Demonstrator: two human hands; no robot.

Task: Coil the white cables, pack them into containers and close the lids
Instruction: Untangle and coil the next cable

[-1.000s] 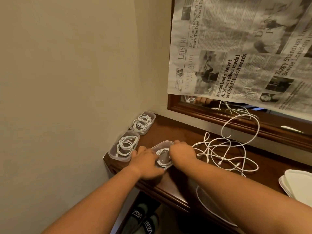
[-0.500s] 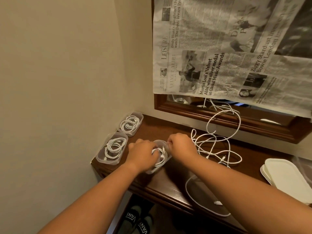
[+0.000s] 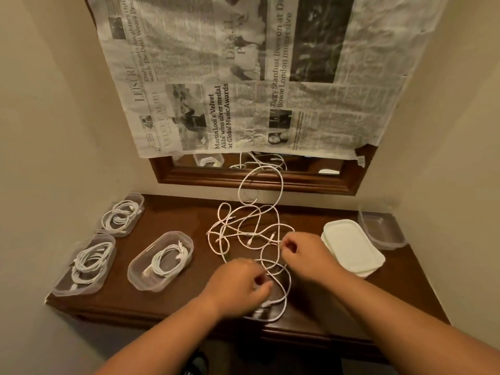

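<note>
Left grip (image 3: 240, 286): curled on loose cable (image 3: 251, 220)
Right grip (image 3: 308, 257): pinching same cable
Containers (image 3: 140, 284): three hold coils, lids (image 3: 351, 244) off, tabletop (image 3: 176, 212)

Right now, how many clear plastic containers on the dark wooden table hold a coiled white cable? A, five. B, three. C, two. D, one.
B: the back-left clear plastic container, the front-left clear plastic container and the centre-left clear plastic container each hold a white coil; the far-right clear plastic container is empty.
</note>
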